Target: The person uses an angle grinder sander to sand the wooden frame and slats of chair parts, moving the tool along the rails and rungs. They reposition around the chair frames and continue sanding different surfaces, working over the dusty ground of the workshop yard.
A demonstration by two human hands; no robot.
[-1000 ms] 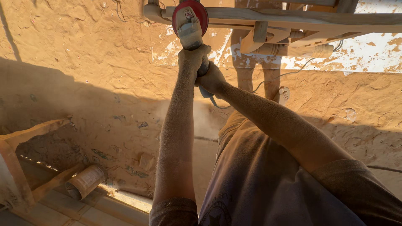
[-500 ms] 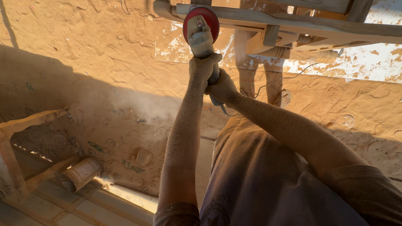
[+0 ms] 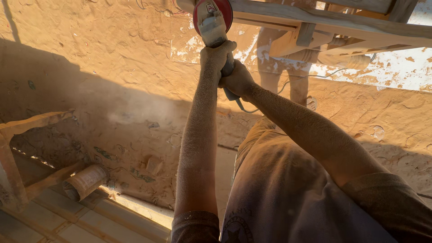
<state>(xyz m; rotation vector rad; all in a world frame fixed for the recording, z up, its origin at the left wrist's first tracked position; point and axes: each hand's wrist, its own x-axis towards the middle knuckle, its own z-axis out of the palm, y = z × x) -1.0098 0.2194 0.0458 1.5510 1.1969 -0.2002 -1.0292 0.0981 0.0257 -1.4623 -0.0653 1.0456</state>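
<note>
My left hand (image 3: 217,53) grips the front of a grey angle grinder (image 3: 211,27) with a red disc guard (image 3: 225,13). Just behind it, my right hand (image 3: 237,81) is closed around the grinder's rear handle, from which a cable (image 3: 246,109) hangs. The disc end rests against a long pale wooden rail (image 3: 315,20) of a furniture frame at the top of the view. Both forearms are coated in fine dust. A faint cloud of dust (image 3: 135,112) drifts to the left, under the tool.
The ground is covered in thick orange sawdust (image 3: 90,54). A second wooden frame (image 3: 22,130) stands at the left edge. A dusty cylindrical can (image 3: 85,182) lies beside it. Turned legs (image 3: 333,58) hang under the rail at right.
The grinder and both hands have shifted slightly rightward along the rail. The dust cloud below has thinned and drifted left.
</note>
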